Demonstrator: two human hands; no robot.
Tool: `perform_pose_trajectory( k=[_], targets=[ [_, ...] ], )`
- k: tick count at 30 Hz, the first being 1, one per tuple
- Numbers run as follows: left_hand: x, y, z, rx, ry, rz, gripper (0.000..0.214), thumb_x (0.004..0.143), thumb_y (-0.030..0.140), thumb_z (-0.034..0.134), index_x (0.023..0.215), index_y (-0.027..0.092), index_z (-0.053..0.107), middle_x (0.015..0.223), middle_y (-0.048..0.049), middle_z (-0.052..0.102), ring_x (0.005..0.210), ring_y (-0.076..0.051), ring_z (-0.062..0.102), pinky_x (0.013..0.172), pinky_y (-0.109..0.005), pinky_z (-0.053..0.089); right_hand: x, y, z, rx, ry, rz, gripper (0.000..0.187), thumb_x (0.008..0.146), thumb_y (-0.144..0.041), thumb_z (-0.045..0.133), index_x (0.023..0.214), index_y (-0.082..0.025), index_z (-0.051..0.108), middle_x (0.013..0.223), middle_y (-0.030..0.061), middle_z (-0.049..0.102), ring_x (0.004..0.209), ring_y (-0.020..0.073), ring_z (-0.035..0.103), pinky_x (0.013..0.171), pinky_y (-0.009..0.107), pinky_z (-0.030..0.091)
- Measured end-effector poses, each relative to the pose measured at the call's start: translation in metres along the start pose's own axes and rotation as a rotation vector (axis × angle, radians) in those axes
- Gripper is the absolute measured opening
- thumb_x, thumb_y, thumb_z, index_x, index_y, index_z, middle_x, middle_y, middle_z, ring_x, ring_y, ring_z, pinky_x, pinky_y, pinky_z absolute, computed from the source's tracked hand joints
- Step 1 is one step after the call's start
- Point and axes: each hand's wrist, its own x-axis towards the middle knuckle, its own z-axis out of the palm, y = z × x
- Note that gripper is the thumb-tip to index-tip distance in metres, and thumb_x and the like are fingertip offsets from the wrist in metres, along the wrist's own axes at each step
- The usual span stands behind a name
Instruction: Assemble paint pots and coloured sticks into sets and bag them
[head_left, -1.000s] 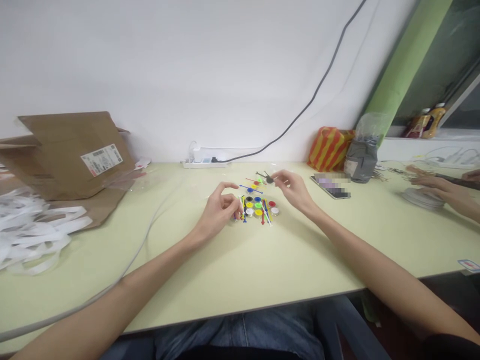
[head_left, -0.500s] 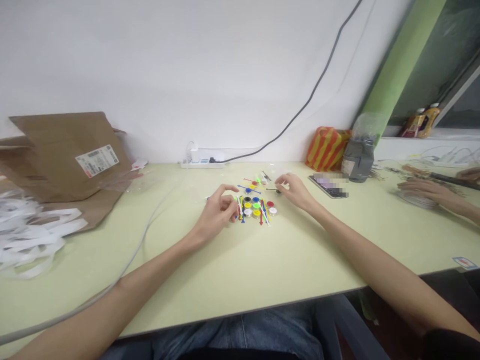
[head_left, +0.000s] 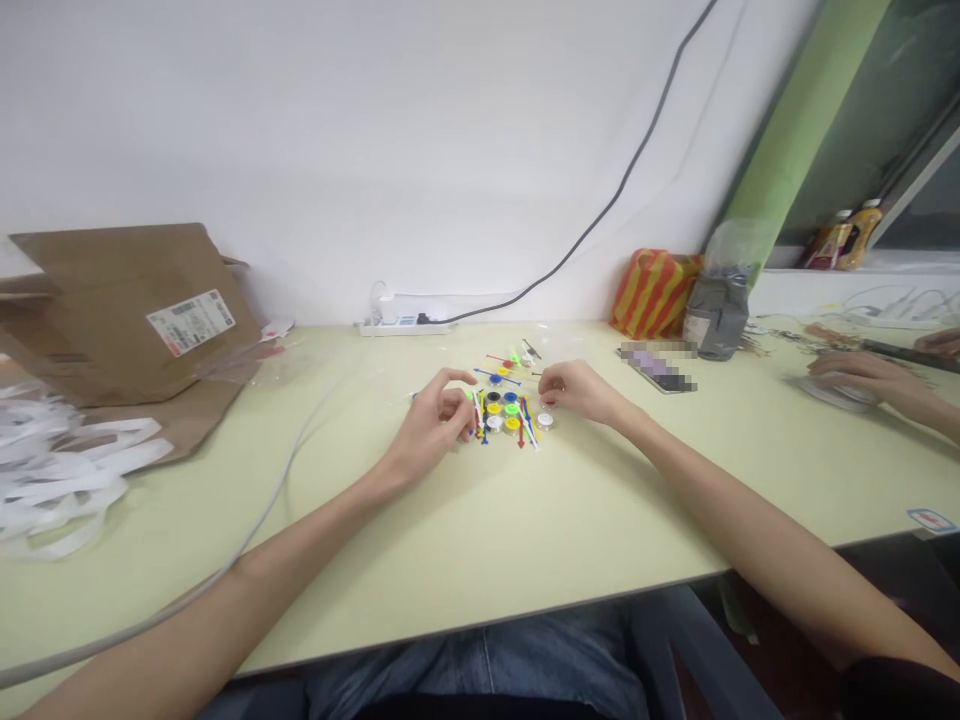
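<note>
A tight cluster of small round caps (head_left: 507,411) in black, blue, yellow, green, white and red lies mid-table, with thin coloured arrow sticks (head_left: 525,428) laid among them. My left hand (head_left: 433,422) rests at the cluster's left edge. Its fingers are curled and the tips touch the sticks there. My right hand (head_left: 576,390) is bent down over the cluster's right side, its fingertips pinched together by the red and white caps. What either hand pinches is too small to make out. More loose sticks (head_left: 498,375) lie just behind.
A cardboard box (head_left: 127,310) and white paper strips (head_left: 60,470) fill the left of the table. A grey cable (head_left: 285,480) crosses it. At the back are a power strip (head_left: 405,318), a striped bag (head_left: 654,292), a grey pouch (head_left: 716,315) and a phone (head_left: 660,366). Another person's hand (head_left: 862,375) works at the right.
My right hand has come down and left from behind the cluster, where it held a small black piece, onto the cluster's right side. My left hand has hardly moved.
</note>
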Motion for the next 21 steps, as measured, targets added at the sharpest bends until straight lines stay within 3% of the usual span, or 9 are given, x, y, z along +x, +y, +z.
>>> perform_pose_trajectory(
  k=[7, 14, 21],
  targets=[
    [-0.001, 0.0, 0.0, 0.008, -0.014, 0.017, 0.021, 0.094, 0.031, 0.054, 0.113, 0.022, 0.051, 0.07, 0.0038, 0.058, 0.065, -0.012, 0.059, 0.063, -0.025, 0.052, -0.005, -0.035, 0.004, -0.226, 0.189, -0.049, 0.021, 0.085, -0.007, 0.056, 0.096, -0.018, 0.07, 0.093, 0.0055, 0.073, 0.078, 0.0163, 0.063, 0.069, 0.025, 0.04],
    [-0.001, 0.0, 0.0, 0.027, -0.016, 0.018, 0.022, 0.094, 0.032, 0.054, 0.114, 0.022, 0.052, 0.071, 0.003, 0.059, 0.067, -0.013, 0.059, 0.065, -0.025, 0.052, -0.006, -0.028, -0.002, -0.288, -0.043, 0.055, 0.013, 0.079, -0.008, 0.064, 0.08, -0.018, 0.072, 0.086, 0.0041, 0.073, 0.077, 0.0161, 0.063, 0.066, 0.024, 0.038],
    [-0.001, -0.002, 0.0, 0.026, -0.023, 0.019, 0.021, 0.095, 0.031, 0.053, 0.114, 0.023, 0.051, 0.072, 0.003, 0.059, 0.068, -0.013, 0.059, 0.065, -0.025, 0.052, -0.005, -0.024, -0.001, -0.367, -0.042, 0.065, 0.013, 0.079, -0.007, 0.064, 0.081, -0.017, 0.072, 0.093, 0.0065, 0.073, 0.082, 0.0177, 0.063, 0.067, 0.024, 0.037]
  ],
)
